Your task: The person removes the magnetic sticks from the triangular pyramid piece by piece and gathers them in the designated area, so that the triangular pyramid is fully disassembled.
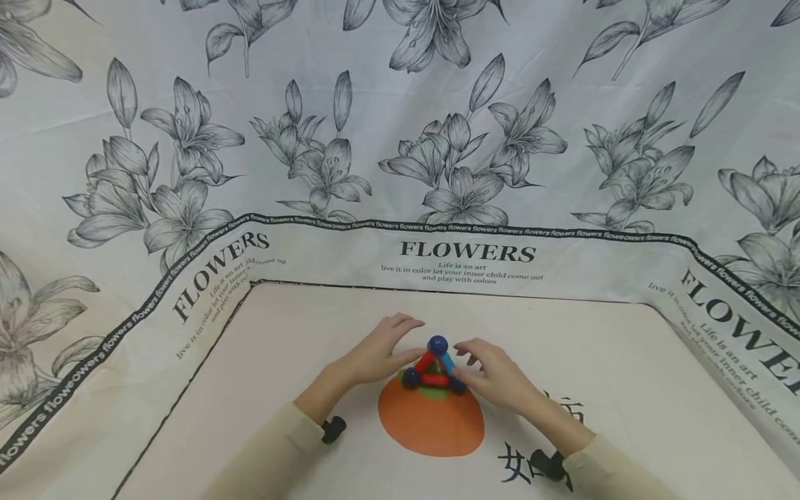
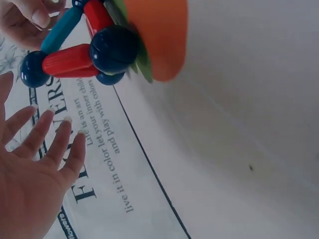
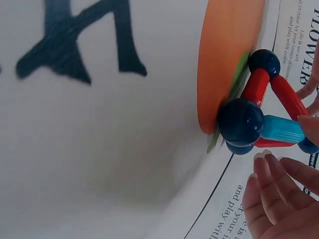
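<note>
Rod frame (image 1: 434,380): best steadied low, lightly
Left hand (image 1: 380,352): frame's left, spread, empty
Right hand (image 1: 500,376): frame's right, loosely curved, apparently gripping nothing

The left hand (image 2: 37,179), fingers spread, is near a toy of navy balls (image 2: 114,49) and red and light-blue rods (image 2: 71,60). The right hand (image 2: 20,22) shows beyond; an orange patch (image 2: 162,37) lies beside.

Head view: lighting soft, even, moderately bright; tint warmer towards 8 o'clock, cooler at 12. Wide-angle distortion stretches the printed cloth (image 1: 369,173) near 4 o'clock. Wrist views: dimmer, greyer. Right wrist: diffuse shadow on the bench (image 3: 124,189) at 7 o'clock; black lettering (image 3: 62,47) at 11 soft-edged; pinpoint glare on the blue ball (image 3: 240,121).
</note>
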